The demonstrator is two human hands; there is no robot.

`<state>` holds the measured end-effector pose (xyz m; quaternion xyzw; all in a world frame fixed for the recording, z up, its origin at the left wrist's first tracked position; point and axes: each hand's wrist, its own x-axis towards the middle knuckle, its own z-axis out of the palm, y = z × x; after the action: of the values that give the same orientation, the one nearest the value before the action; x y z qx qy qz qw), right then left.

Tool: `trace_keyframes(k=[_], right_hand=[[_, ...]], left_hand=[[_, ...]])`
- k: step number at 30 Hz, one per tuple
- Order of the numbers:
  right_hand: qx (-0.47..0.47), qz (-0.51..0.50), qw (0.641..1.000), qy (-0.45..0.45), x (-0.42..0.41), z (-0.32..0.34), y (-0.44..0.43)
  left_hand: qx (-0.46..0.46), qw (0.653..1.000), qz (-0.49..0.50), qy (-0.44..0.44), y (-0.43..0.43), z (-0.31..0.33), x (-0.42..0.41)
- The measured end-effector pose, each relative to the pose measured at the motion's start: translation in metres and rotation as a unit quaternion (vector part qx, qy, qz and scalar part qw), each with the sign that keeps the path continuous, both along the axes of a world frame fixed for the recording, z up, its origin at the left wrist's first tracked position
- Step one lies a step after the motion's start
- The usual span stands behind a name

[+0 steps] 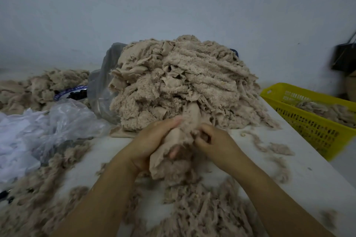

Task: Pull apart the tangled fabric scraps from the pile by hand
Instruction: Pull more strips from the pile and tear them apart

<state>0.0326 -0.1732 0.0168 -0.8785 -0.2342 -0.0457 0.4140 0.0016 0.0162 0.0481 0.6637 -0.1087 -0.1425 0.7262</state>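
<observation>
**Both hands on one scrap in front of the pile**

On the right we see a yellow basket with slotted walls, sitting at the edge of the white table; a small heap of beige scraps lies inside it. Behind and left of the big pile stands a grey translucent bag, and the pile seems to spill out of its mouth, though we cannot tell how much remains inside. A crumpled clear plastic bag lies on the left; what it holds we cannot make out. Beyond it a blue-rimmed dish shows, half buried beside another beige heap.

The held scrap sits just in front of the pile, above the table, between the two hands. The left hand wraps its curled fingers round the scrap's smooth side. The right hand pinches the fluffy edge on the opposite side, fingers bent inward. Loose fluff lies on the table below the wrists.
</observation>
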Motion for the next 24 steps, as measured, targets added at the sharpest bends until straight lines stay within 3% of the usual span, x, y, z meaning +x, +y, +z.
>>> trace_keyframes(k=[2, 4, 6, 8, 10, 12, 15, 20, 22, 24], right_hand=[[-0.059, -0.101, 0.993, -0.006, 0.011, -0.002, -0.010], [-0.059, -0.169, 0.984, 0.017, 0.017, -0.005, -0.022], [-0.024, -0.220, 0.975, 0.031, 0.019, -0.009, -0.035], [0.054, -0.249, 0.967, 0.029, 0.017, -0.007, -0.044], [0.123, -0.227, 0.966, -0.005, 0.015, -0.002, -0.042], [0.140, -0.166, 0.975, -0.038, 0.010, 0.005, -0.027], [0.068, -0.082, 0.992, -0.065, 0.005, 0.004, -0.006], [0.019, -0.012, 0.983, -0.181, 0.009, 0.010, 0.008], [0.001, 0.042, 0.987, -0.157, 0.014, 0.009, 0.011], [-0.040, 0.062, 0.992, -0.102, 0.017, 0.002, 0.010]], left_hand=[[-0.056, 0.998, -0.015, 0.022, 0.004, -0.006, -0.003], [-0.111, 0.992, -0.036, 0.039, 0.006, -0.008, -0.007], [-0.187, 0.980, -0.040, 0.062, 0.009, -0.001, -0.009], [-0.169, 0.984, 0.030, 0.057, 0.015, 0.006, -0.003], [-0.092, 0.985, 0.138, 0.049, 0.015, 0.007, 0.005], [-0.128, 0.977, 0.164, 0.047, 0.010, 0.006, 0.008], [-0.176, 0.974, 0.144, 0.019, 0.008, 0.008, 0.007], [-0.016, 0.993, 0.094, -0.070, 0.004, 0.007, 0.002], [0.019, 0.992, 0.058, -0.114, 0.001, 0.009, 0.000], [-0.001, 0.990, 0.033, -0.139, -0.002, 0.016, -0.006]])
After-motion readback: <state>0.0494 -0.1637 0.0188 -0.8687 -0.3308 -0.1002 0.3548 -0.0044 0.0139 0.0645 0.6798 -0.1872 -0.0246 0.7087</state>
